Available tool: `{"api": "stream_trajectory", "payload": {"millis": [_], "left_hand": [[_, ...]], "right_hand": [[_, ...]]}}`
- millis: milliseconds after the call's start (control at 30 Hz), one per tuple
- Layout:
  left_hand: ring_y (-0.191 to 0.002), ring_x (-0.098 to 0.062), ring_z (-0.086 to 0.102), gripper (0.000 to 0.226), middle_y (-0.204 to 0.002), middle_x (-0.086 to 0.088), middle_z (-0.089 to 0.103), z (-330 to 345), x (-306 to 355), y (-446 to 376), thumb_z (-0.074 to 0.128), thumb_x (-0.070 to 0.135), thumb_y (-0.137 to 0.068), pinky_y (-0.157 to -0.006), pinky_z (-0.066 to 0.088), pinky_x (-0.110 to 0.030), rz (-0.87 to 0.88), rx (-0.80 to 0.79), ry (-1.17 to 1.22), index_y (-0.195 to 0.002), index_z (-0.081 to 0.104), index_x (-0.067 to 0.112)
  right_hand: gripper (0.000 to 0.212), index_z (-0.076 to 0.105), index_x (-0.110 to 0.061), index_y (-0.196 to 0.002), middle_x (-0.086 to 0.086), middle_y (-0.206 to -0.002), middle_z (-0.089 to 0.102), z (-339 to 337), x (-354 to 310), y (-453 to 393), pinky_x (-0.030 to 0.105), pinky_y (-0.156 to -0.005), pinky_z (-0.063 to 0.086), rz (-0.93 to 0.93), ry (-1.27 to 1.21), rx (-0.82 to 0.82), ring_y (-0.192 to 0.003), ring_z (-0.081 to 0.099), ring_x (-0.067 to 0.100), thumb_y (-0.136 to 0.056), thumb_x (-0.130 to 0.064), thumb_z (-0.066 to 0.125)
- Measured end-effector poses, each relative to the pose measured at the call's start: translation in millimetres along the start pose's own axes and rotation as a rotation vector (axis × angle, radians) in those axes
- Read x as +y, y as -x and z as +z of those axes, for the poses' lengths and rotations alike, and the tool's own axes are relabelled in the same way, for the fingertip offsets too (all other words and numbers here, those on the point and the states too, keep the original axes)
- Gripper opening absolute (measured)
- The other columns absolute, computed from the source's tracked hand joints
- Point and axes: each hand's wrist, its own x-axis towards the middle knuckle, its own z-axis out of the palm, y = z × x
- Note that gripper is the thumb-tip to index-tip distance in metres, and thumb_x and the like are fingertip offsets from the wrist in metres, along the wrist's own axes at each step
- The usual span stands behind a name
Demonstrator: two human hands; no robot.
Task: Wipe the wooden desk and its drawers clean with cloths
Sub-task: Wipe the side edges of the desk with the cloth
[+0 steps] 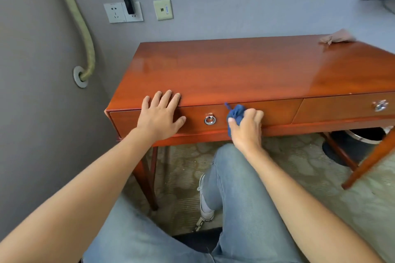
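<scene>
— From the head view, what's being cleaned right now?

— The drawer fronts, I'd say. The right hand has its fingers curled round a bunched blue cloth and presses it against the face of the left drawer, just to the right of the ring pull.

— And the other grip?

— The left hand holds nothing. It lies flat and spread, fingers straight, on the front edge of the wooden desk, fingertips on the worktop and palm draped over the drawer face, left of the ring pull. It looks like a brace.

— Anything else on the worktop?

— A second, tan cloth lies crumpled far from the ring pull, at the back right corner. Nobody is touching it. The top is glossy; I can't tell from the shine whether it has been wiped.

— The other drawer?

— The right drawer sits well to the right of the ring pull, with its own knob. Both drawers appear closed.

— So what does the next move call for?

— My guess: sweeping the blue cloth along the drawer face, working around the ring pull, which would snag a loose fold. The left hand covers part of the panel, so it would need to shift for that patch to get wiped. Then the right drawer.
</scene>
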Motion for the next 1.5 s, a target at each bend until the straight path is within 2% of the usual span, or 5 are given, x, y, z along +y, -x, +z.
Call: {"api": "stream_trajectory", "payload": {"millis": [167, 567, 867, 1200, 1500], "left_hand": [[-0.157, -0.032, 0.012, 0.086, -0.172, -0.004, 0.015, -5, 11, 10, 0.043, 0.066, -0.095, -0.125, 0.012, -0.058, -0.053, -0.031, -0.021, -0.165, 0.011, 0.027], [-0.156, -0.048, 0.008, 0.104, -0.168, -0.027, 0.015, 21, 43, 28, 0.055, 0.051, -0.084, -0.125, 0.009, -0.063, -0.107, 0.094, -0.071, -0.161, 0.013, -0.004], [-0.1, -0.038, 0.06, 0.044, -0.115, -0.017, 0.061, 77, 89, 60, 0.064, 0.017, -0.089, -0.085, 0.053, -0.047, 0.041, 0.097, 0.261, -0.129, 0.059, -0.002], [-0.125, -0.037, 0.047, 0.082, -0.134, -0.017, 0.049, 85, 39, 82, 0.065, 0.03, -0.086, -0.096, 0.042, -0.048, 0.008, -0.059, 0.017, -0.161, 0.031, 0.028], [-0.119, -0.035, 0.053, 0.062, -0.127, -0.014, 0.057, 81, -15, 117, 0.047, 0.026, -0.081, -0.096, 0.048, -0.048, -0.172, 0.044, 0.183, -0.14, 0.054, 0.007]], "right_hand": [[0.029, 0.052, -0.017, -0.109, 0.007, -0.114, 0.045, -6, 16, 8, 0.04, -0.072, 0.047, -0.202, 0.258, -0.09, -0.099, 0.06, 0.038, -0.087, -0.009, 0.069], [0.045, 0.033, -0.005, -0.138, 0.021, -0.146, 0.041, -43, 54, -44, 0.052, -0.097, 0.044, 0.661, -0.03, 0.213, -0.125, 0.052, 0.048, -0.1, -0.017, 0.055], [0.026, 0.053, -0.016, -0.117, 0.009, -0.115, 0.041, 33, -7, 35, 0.041, -0.066, 0.046, -0.221, 0.363, -0.267, -0.085, 0.062, 0.039, -0.094, -0.02, 0.063], [0.037, 0.068, -0.017, -0.125, 0.004, -0.121, 0.057, -16, 76, 2, 0.041, -0.079, 0.048, -0.018, 0.354, -0.037, -0.093, 0.063, 0.039, -0.088, -0.025, 0.068], [0.023, 0.07, -0.009, -0.086, 0.01, -0.09, 0.061, 91, -47, 55, 0.032, -0.047, 0.044, -0.468, 0.364, -0.175, -0.055, 0.062, 0.036, -0.07, -0.015, 0.086]]}}
